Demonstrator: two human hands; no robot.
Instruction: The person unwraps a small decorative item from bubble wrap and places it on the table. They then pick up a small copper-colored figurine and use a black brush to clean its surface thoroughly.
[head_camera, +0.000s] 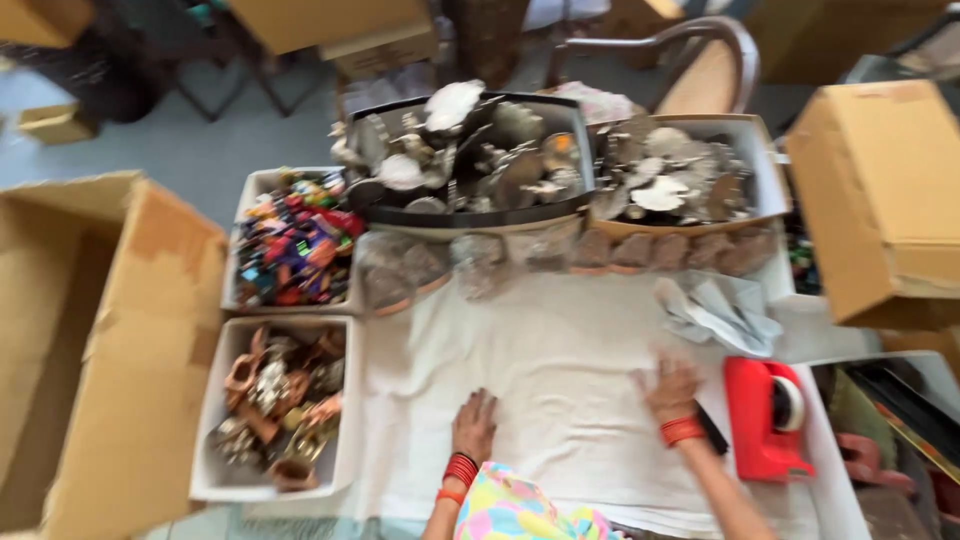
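- We look down from the head camera at a worktable covered by a white cloth (560, 370); the picture is blurred, so small details are hard to tell.
- The left hand (474, 425) lies flat on the cloth near its lower edge, palm down, fingers together, gripping nothing. Red bangles circle the wrist.
- The right hand (668, 388) lies flat on the cloth to the right of the left hand, fingers slightly spread, holding nothing. An orange-red band circles that wrist.
- A red tape dispenser (765, 420) stands at the right edge of the cloth, just beside the right hand.
- A crumpled heap of clear plastic bags (718, 315) lies on the cloth's upper right part, beyond the right hand.
- Left of the cloth, a white tray of brown and metallic trinkets (275, 405) sits nearest the left hand.
- Above that tray, still left of the cloth, is a white tray of bright multicoloured small pieces (295, 245).
- Along the cloth's far edge runs a row of small filled clear packets (560, 255).
- Beyond the packets sit a dark tray of silvery metal pieces (470, 160) and a pale tray of similar silvery pieces (675, 180).
- Open cardboard boxes flank the cloth, one at far left (120, 340) and one at far right (880, 190).
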